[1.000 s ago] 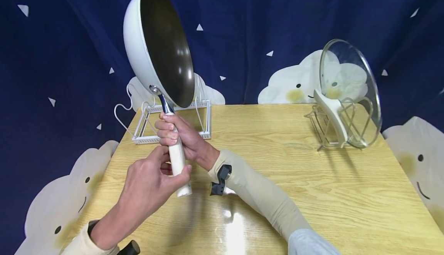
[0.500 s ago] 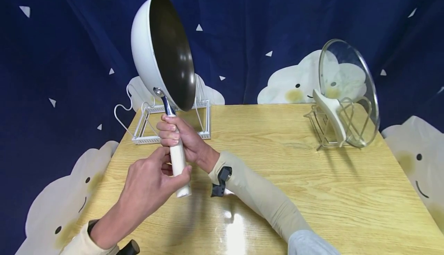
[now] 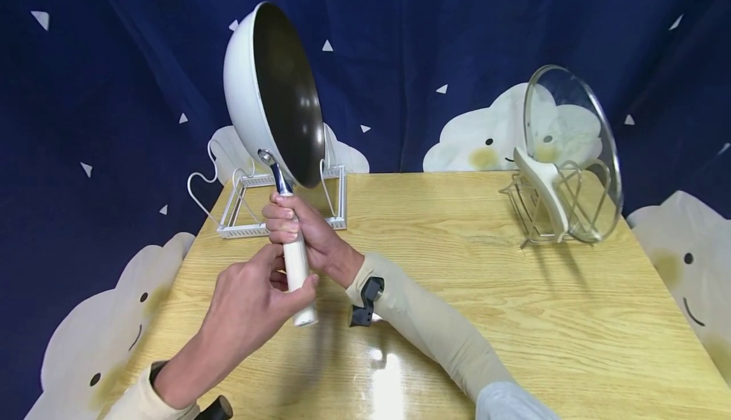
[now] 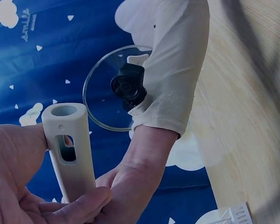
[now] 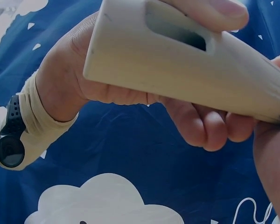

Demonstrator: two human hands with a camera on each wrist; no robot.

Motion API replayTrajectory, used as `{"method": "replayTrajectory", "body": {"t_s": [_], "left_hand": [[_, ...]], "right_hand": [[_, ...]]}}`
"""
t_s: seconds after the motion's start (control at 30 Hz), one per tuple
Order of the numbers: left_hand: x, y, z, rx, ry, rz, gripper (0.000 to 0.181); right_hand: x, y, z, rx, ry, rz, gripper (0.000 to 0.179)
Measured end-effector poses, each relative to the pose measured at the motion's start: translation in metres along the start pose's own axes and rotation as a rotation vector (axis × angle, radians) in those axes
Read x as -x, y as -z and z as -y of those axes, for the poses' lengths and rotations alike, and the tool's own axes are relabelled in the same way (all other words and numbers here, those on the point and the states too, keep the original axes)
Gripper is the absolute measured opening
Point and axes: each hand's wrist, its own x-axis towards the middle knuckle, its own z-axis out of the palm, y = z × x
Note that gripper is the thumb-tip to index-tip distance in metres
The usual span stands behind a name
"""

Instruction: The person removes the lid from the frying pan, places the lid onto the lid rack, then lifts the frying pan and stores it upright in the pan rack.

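A wok, white outside and dark inside, is held up over the table with its handle pointing down and its opening turned to the right. My right hand grips the upper part of the white handle, just below the metal neck. Lower down, my left hand holds the handle, its thumb across the near side and its fingers partly hidden behind. In the left wrist view the handle's hollow end and a slot show. The right wrist view has the handle close up.
Behind the wok, a white rack with wire loops stands at the table's back left. A glass lid with a white handle leans upright in a wire stand at the back right. A dark blue curtain hangs behind the wooden table.
The wok has come down and shifted slightly to the right in the head view, with both hands keeping their hold on the handle. Rack and lid have stayed in place.
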Motion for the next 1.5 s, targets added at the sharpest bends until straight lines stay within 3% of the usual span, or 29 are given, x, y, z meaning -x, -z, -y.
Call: {"method": "replayTrajectory", "body": {"t_s": [0.77, 1.17, 1.5], "left_hand": [[0.003, -0.012, 0.001, 0.006, 0.05, 0.028, 0.02], [0.003, -0.016, 0.002, -0.017, -0.011, -0.009, 0.019], [0.003, -0.023, 0.004, -0.001, -0.018, -0.026, 0.018]], "right_hand": [[0.008, 0.012, -0.002, -0.002, -0.006, -0.035, 0.037], [0.01, 0.014, 0.0, 0.004, -0.006, -0.04, 0.037], [0.012, 0.018, 0.002, 0.011, -0.013, -0.052, 0.036]]}}
